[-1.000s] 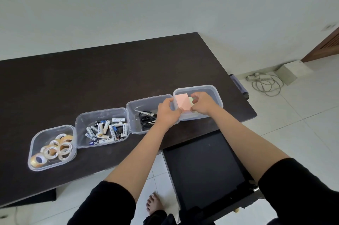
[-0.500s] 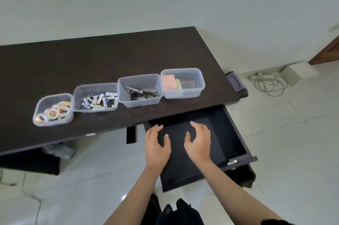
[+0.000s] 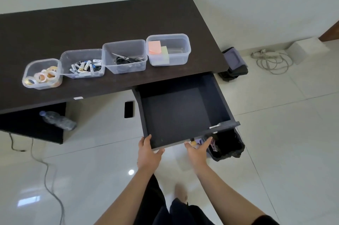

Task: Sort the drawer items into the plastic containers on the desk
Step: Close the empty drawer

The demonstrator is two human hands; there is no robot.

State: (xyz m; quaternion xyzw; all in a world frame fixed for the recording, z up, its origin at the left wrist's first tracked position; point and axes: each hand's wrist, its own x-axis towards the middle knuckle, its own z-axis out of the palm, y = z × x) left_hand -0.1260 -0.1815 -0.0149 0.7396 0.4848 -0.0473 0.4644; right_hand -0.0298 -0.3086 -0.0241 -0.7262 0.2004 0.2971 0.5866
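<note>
Four clear plastic containers stand in a row on the dark desk (image 3: 110,19). From left to right they hold tape rolls (image 3: 42,76), batteries (image 3: 84,65), scissors (image 3: 126,58) and pink and green sticky notes (image 3: 159,50). Below the desk's right end the dark drawer (image 3: 179,112) is pulled out, and nothing shows inside it. My left hand (image 3: 149,153) is at the drawer's front left corner, thumb up against the edge. My right hand (image 3: 198,151) reaches with straight fingers toward the drawer's front edge and holds nothing.
A black bin (image 3: 228,145) with a bag stands under the drawer's right front corner. A plastic bottle (image 3: 57,120) lies under the desk at left. Cables lie on the tiled floor at left (image 3: 46,169) and far right (image 3: 271,62). A dark object (image 3: 233,63) sits by the desk's right end.
Both hands left the sticky-note container, dropped over the open drawer and drew back to its front edge. The pink notes now lie in the container. The view has pulled back.
</note>
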